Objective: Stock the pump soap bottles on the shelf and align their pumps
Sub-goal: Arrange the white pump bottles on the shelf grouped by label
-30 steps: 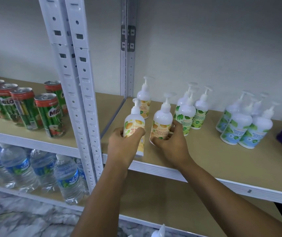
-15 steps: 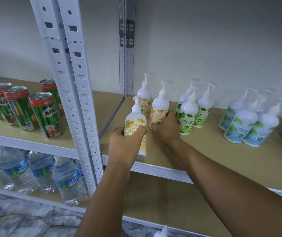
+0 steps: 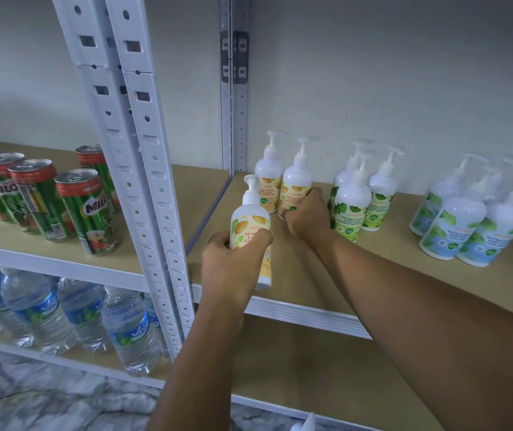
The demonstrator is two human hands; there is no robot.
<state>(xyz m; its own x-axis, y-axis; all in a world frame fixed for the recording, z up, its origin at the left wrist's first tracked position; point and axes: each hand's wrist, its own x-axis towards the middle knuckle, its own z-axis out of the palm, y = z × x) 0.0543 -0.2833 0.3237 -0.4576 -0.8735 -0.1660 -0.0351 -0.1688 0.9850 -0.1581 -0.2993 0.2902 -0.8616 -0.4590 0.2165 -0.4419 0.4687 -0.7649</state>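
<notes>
My left hand (image 3: 231, 265) grips a yellow-label pump soap bottle (image 3: 250, 227) near the front left of the wooden shelf (image 3: 388, 275). My right hand (image 3: 306, 214) holds the base of a second yellow-label bottle (image 3: 295, 186), which stands upright beside a third yellow one (image 3: 268, 178) at the back. Three green-label bottles (image 3: 353, 202) stand to the right of my right hand. Several blue-label bottles (image 3: 457, 225) are grouped further right. Most pump heads point to the right.
White slotted uprights (image 3: 143, 169) divide this bay from the left one, where Milo cans (image 3: 88, 213) stand in a row. Water bottles (image 3: 130, 331) fill the shelf below them. A dark blue object is at the right edge. A pump top (image 3: 306, 423) shows at the bottom.
My right hand has pushed the second yellow bottle back until it stands next to the rear one. My left hand has kept its bottle in about the same place.
</notes>
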